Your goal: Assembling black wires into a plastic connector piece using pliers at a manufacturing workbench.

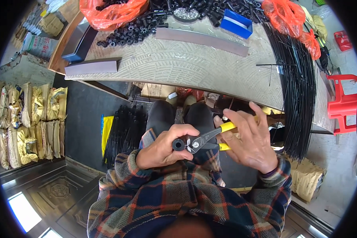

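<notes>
My left hand (162,147) is closed around a short black cylindrical part (178,145), its hollow round end facing up. Across my lap, my right hand (248,141) holds a pair of pliers (204,140) with a dark head and yellow handles. Its index finger stretches out past the handles, and the other fingers are loosely spread. The pliers' jaws point left, close beside the black part, with a small shiny piece at their tips. Whether the tips touch the part I cannot tell. A small pale round end shows by my right fingertips; its kind is unclear.
A worktable (210,71) stands ahead, with loose black parts (135,33), a blue box (236,24), red plastic bags (283,16) and metal strips (202,39). Long black rods (299,95) hang over its right side. A red stool (345,101) stands right; wrapped bundles (31,123) lie left.
</notes>
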`<action>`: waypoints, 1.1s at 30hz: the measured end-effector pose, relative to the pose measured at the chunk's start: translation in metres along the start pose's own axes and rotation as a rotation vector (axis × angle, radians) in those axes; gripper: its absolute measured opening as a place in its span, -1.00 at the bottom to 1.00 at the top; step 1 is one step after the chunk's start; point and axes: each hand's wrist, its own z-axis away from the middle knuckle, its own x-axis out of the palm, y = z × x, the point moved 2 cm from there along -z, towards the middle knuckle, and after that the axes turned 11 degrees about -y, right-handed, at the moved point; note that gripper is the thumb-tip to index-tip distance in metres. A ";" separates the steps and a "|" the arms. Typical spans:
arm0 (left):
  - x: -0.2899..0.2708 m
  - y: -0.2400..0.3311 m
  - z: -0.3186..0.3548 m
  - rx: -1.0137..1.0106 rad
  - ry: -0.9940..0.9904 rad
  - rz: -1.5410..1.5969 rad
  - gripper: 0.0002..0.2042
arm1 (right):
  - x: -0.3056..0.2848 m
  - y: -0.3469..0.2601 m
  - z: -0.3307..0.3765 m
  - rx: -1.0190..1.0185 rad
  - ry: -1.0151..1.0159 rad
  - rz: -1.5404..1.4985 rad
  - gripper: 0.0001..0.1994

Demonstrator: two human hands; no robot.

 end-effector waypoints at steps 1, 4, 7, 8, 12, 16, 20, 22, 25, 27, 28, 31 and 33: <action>0.000 -0.001 0.002 -0.001 0.002 -0.001 -0.47 | 0.000 0.001 0.000 -0.004 -0.002 0.053 -0.76; 0.000 -0.005 0.005 -0.081 0.030 0.073 -0.47 | 0.013 0.005 0.004 -0.029 -0.071 0.108 -0.79; 0.000 -0.005 0.000 0.005 -0.012 0.093 -0.45 | 0.019 0.005 0.001 -0.036 -0.075 0.034 -0.73; 0.001 -0.007 0.000 -0.005 -0.021 0.115 -0.45 | 0.016 0.005 -0.003 -0.026 -0.020 0.004 -0.73; 0.005 0.000 -0.001 -0.030 0.079 0.060 -0.46 | 0.005 0.002 -0.009 0.023 0.040 0.085 -0.75; 0.005 0.001 0.000 -0.029 0.103 -0.021 -0.47 | 0.009 0.004 -0.007 0.006 -0.061 0.000 -0.71; 0.006 0.000 0.001 -0.036 0.161 -0.021 -0.50 | 0.020 -0.004 -0.006 0.020 -0.004 -0.017 -0.73; 0.010 -0.003 0.004 -0.046 0.195 -0.040 -0.53 | 0.031 -0.008 -0.006 0.059 -0.006 -0.152 -0.78; 0.016 -0.009 0.007 -0.038 0.342 0.088 -0.56 | 0.046 -0.014 -0.009 0.056 0.110 -0.209 -0.76; 0.018 -0.009 0.005 0.069 0.423 0.013 -0.51 | 0.057 -0.018 -0.010 0.068 0.204 -0.281 -0.73; 0.019 -0.007 0.002 0.068 0.427 0.011 -0.51 | 0.062 -0.016 -0.012 0.063 0.204 -0.281 -0.73; 0.016 -0.005 -0.004 -0.037 0.597 -0.169 -0.46 | 0.073 -0.013 -0.018 0.042 0.228 -0.314 -0.76; 0.015 -0.008 -0.003 -0.059 0.632 -0.183 -0.46 | 0.078 -0.011 -0.023 0.031 0.245 -0.293 -0.76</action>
